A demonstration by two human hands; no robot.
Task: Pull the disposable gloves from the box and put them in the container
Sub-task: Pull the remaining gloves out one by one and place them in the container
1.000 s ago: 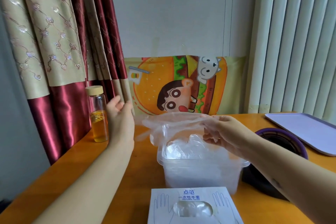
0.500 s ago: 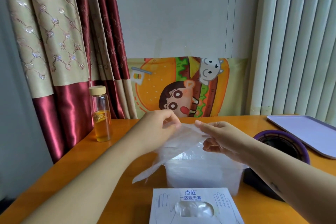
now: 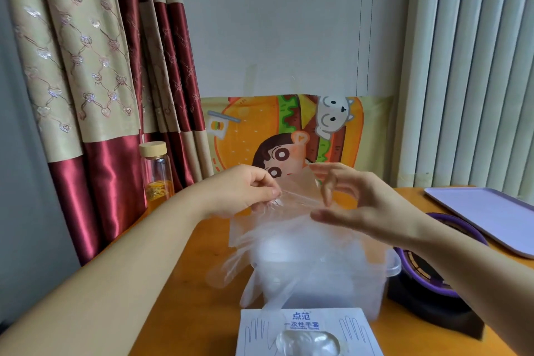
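Hands first, from the head camera, the only view we have: our left hand (image 3: pixel 245 191) pinches the top edge of a clear glove (image 3: pixel 289 228) between thumb and fingertips. Our right hand (image 3: pixel 361 205) is on the other side, fingers curved and apart, touching the film. It is blurred, so we cannot tell whether it has a real pinch.

We see the glove hanging in the air between both hands. Its fingers trail down the left side of the container (image 3: pixel 390 267), outside the rim. The container stands close to the near edge of the table (image 3: pixel 179 283) with film bunched inside. The box (image 3: pixel 306 329) lies right at that edge, just in front, more film showing in its opening.

We judge this to be the placing step. To do it well, we bring those dangling fingers over the mouth first, because film this light will likely drift and cling. Then we lower both hands together and let go only once it is inside the walls.

A bottle (image 3: pixel 157 173) stands at the left edge, well apart, and a tray (image 3: pixel 485 214) sits by the far right corner.
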